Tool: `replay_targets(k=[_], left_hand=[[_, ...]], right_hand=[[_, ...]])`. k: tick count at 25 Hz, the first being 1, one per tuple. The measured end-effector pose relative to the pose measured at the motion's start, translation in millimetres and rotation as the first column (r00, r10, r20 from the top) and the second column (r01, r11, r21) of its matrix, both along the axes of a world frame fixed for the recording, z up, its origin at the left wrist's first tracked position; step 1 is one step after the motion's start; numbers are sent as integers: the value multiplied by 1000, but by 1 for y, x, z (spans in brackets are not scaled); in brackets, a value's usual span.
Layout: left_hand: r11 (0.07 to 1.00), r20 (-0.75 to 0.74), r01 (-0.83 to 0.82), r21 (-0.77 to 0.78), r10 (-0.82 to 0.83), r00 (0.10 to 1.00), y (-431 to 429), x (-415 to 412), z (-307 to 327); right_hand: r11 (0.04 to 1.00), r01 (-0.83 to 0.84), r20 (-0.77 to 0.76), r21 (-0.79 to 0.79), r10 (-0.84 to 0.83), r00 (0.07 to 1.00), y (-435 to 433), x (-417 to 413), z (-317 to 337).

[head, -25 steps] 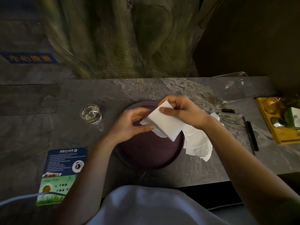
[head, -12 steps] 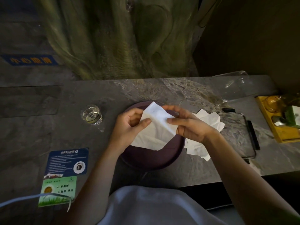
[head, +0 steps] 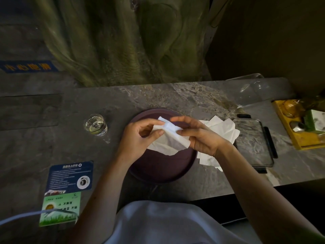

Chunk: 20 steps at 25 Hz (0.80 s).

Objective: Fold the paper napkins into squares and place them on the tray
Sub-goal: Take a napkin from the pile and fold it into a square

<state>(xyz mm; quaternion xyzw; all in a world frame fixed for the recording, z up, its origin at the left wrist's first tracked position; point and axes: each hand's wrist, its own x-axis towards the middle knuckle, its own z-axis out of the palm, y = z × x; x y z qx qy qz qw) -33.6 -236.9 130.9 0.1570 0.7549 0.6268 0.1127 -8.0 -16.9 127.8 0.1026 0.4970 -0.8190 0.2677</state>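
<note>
Near edge: printed card (head: 67, 189) on stone table (head: 35, 147). Mid: left hand (head: 139, 140) and right hand (head: 202, 138) both pinch one white napkin (head: 173, 138), partly folded, held above round dark tray (head: 158, 171). Right: loose napkins (head: 223, 129), phone (head: 253, 143). Left: water glass (head: 96, 125).

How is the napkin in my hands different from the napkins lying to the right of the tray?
The held napkin is pinched by the left hand and right hand above the round tray; the loose napkins lie untouched on the table. The held one is partly folded; those lie spread and overlapping. All are white paper.
</note>
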Motion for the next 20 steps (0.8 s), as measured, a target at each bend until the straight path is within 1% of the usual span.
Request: replay_targets(k=[7, 10, 12, 15, 18, 20], left_hand=[[997, -115, -39, -64, 32, 993, -3, -1, -6], [988, -172, -80, -130, 57, 983, -4, -4, -9], [988, -183, -88, -124, 64, 981, -4, -5, -9], [994, -112, -85, -62, 78, 991, -3, -4, -8], [995, -41, -96, -39, 94, 995, -1, -2, -7], [994, -19, -109, -13, 109, 994, 1, -1, -5]], right_hand=[[998, 24, -15, 54, -23, 1000, -4, 2, -4], [990, 37, -74, 139, -27, 997, -7, 4, -7], [975, 37, -133, 217, -8, 991, -8, 6, -9], [939, 43, -250, 343, 47, 967, -8, 11, -6], [903, 63, -362, 425, 106, 926, -13, 12, -2], [857, 125, -436, 500, 125, 891, -16, 12, -3]])
